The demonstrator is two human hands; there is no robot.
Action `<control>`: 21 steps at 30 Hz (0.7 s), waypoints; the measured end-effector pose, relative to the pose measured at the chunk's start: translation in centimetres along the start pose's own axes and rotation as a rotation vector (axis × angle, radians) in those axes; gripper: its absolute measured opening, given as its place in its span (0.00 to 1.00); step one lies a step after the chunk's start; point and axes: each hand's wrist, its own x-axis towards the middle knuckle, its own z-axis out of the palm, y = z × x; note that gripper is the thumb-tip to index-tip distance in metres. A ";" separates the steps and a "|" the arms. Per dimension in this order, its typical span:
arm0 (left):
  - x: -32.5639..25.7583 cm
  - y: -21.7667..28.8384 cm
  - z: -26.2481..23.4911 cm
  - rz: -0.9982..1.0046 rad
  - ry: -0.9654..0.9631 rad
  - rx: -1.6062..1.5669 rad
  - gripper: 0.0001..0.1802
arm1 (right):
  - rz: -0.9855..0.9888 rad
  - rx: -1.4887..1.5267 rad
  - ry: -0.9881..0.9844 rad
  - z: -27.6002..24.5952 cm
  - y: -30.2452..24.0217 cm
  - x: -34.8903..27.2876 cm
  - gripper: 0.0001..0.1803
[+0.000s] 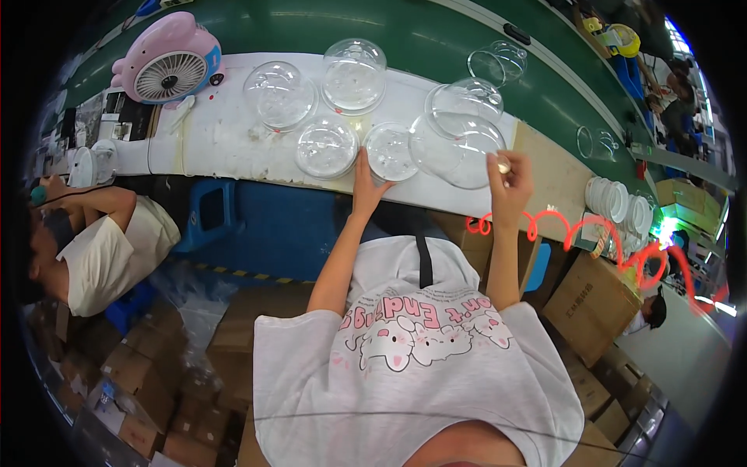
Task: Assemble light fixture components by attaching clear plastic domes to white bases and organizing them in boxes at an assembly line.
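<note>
On the white tabletop (226, 152), my left hand (366, 185) lies against the near left edge of a small clear dome (391, 150). Its fingers stretch upward between this dome and another clear dome (327, 148), with the thumb spread along the near rim. My right hand (513, 180) is raised at the table's near edge, fingers pinched on a small pale round piece (504, 166). That piece is beside the right edge of a large clear dome (457, 152) that looks tipped on its side; whether they are joined I cannot tell.
Larger clear domes (280, 97) stand farther back, and one glass piece (498, 64) lies on the green surface. A pink fan (173, 62) is at the far left. A red coiled hose (576, 226) hangs at right above cardboard boxes (593, 305). Another person (117, 241) sits at left.
</note>
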 end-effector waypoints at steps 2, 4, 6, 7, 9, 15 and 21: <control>0.2 0.1 -0.2 0.011 -0.008 0.000 0.54 | -0.030 -0.073 -0.100 1.5 -0.9 0.7 0.09; 0.2 0.0 -0.4 0.021 -0.011 0.001 0.54 | -0.013 -0.081 -0.164 2.6 -1.0 1.0 0.10; 0.1 -0.1 -0.5 0.026 -0.003 -0.008 0.53 | -0.027 -0.133 -0.312 3.6 -0.4 1.3 0.10; 0.0 -0.2 -0.6 0.020 -0.004 -0.013 0.53 | -0.056 -0.151 -0.346 4.2 -0.5 1.0 0.10; 0.0 -0.2 -0.7 0.026 -0.003 -0.013 0.52 | -0.086 -0.181 -0.396 5.1 -0.2 0.8 0.10; 0.1 -0.4 -0.7 0.009 -0.020 -0.017 0.53 | -0.174 -0.268 -0.537 7.1 1.0 0.2 0.11; 0.1 -0.6 -0.6 0.060 0.019 0.047 0.53 | -0.193 -0.310 -0.550 8.0 2.7 -0.4 0.12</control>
